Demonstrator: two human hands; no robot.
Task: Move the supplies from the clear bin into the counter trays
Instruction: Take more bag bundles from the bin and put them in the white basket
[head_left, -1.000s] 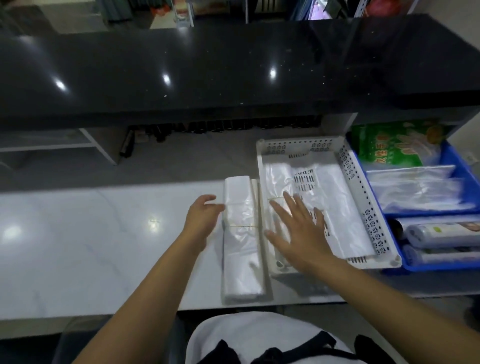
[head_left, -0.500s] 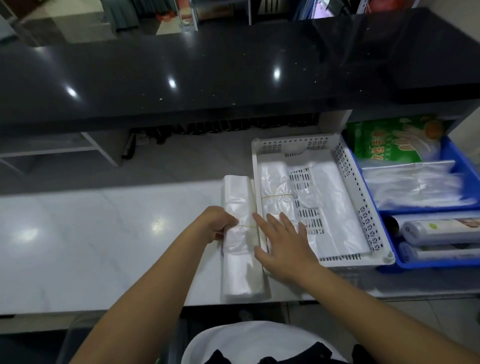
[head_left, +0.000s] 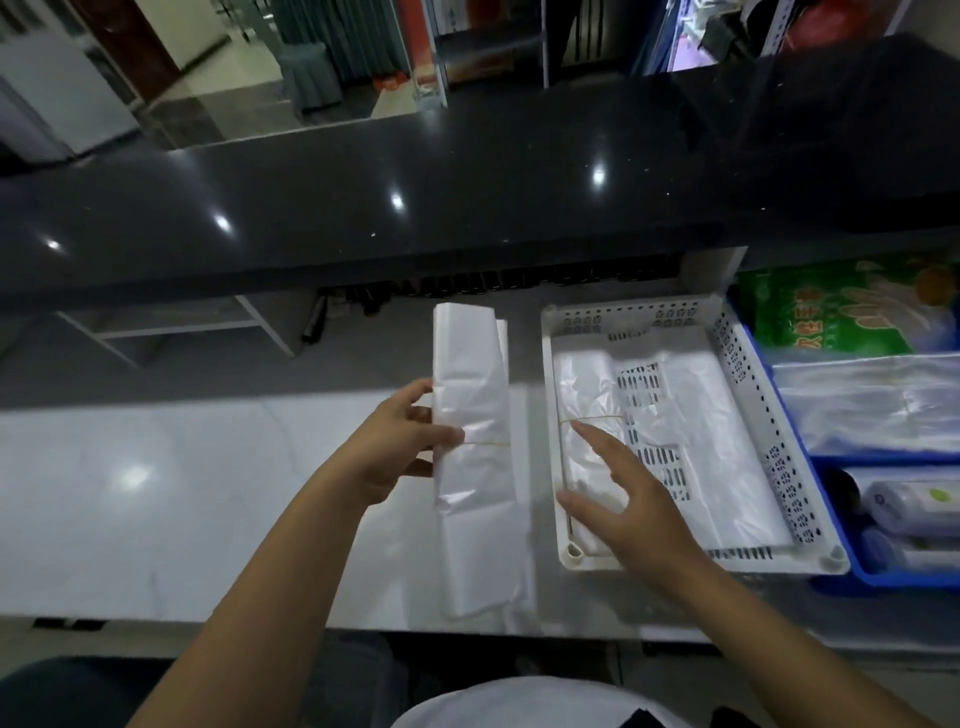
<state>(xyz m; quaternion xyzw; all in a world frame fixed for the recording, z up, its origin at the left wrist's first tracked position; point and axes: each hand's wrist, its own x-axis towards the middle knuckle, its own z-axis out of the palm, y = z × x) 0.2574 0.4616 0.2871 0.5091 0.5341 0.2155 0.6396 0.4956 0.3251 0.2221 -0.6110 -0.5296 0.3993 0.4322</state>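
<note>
Lifting clear of the marble counter (head_left: 156, 493) now, the banded bundle of plastic bags (head_left: 470, 415) is standing nearly upright in the centre of the frame, where half a second ago it was lying flat beside the white tray (head_left: 737, 364); its lower end is drooping down toward the counter edge; the left hand (head_left: 395, 447) is clamped around its middle, thumb on one side and fingers curling behind, just at the rubber band. The right hand (head_left: 618, 499) is no longer pressing on the bundle; it is hovering with fingers spread and gripping nothing over the near left corner of the tray, above a second banded bundle (head_left: 587, 415) already lying inside. Further right, the blue tray (head_left: 841, 577) is holding wrapped rolls and packets. Judging by this, the raised bundle is being carried toward the white tray; the clear bin is not showing anywhere in view, so how much is left to move I cannot tell.
</note>
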